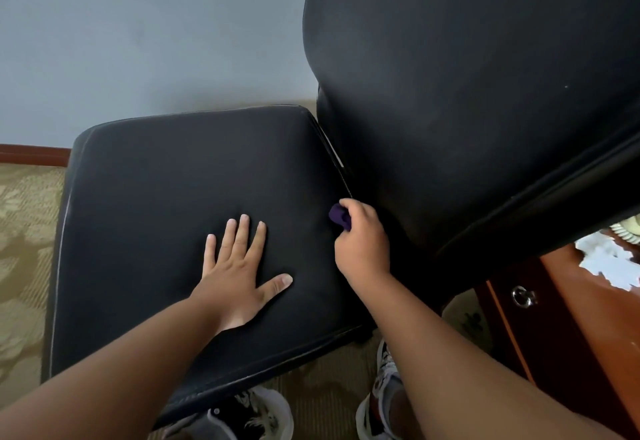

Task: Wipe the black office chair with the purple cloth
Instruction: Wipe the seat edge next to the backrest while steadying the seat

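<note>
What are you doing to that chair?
A person is wiping a black office chair. The right hand grips a bunched-up purple cloth and holds it at the back edge of the seat, right where the seat meets the backrest. The left hand lies flat on the seat cushion with its fingers spread. The person's sneakers show on the carpet below.

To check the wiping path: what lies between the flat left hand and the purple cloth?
Nothing but bare black seat, in the head view. The left hand rests flat; the right hand grips the cloth.
</note>
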The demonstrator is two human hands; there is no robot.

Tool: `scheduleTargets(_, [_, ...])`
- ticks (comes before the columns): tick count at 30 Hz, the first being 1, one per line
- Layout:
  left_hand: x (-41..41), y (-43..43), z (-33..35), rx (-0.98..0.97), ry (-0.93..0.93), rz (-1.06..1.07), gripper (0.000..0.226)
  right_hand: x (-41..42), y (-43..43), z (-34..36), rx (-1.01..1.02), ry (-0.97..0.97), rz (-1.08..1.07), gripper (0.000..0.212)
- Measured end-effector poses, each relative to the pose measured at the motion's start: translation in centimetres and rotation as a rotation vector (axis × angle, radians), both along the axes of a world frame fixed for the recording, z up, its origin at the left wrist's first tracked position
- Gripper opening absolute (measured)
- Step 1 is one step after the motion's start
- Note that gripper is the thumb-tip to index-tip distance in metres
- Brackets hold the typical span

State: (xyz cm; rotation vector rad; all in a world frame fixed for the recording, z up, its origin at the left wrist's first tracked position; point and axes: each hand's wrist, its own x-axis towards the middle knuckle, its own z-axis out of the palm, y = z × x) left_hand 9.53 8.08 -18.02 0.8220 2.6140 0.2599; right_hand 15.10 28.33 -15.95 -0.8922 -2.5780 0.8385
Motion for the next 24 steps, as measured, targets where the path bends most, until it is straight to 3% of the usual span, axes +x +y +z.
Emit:
scheduleTargets(7, [-0.3, -0.2, -0.6, 0.014, 0.005, -0.01, 0.107, -7.2, 1.5, 0.0, 0.029, -0.017, 0.056, 0.056])
scheduleTargets(11, [0.0, 0.4, -0.1, 0.006, -0.011, 0.016, 0.103, -8.1, 2.0, -0.4, 0.124, -0.121, 0.104, 0.056])
scheduleTargets(24, [0.4, 1.3, 0.7, -0.118, -0.019, 0.04, 0.098, 4.3, 1.5, 0.8, 0.225, -0.294, 0.218, 0.065])
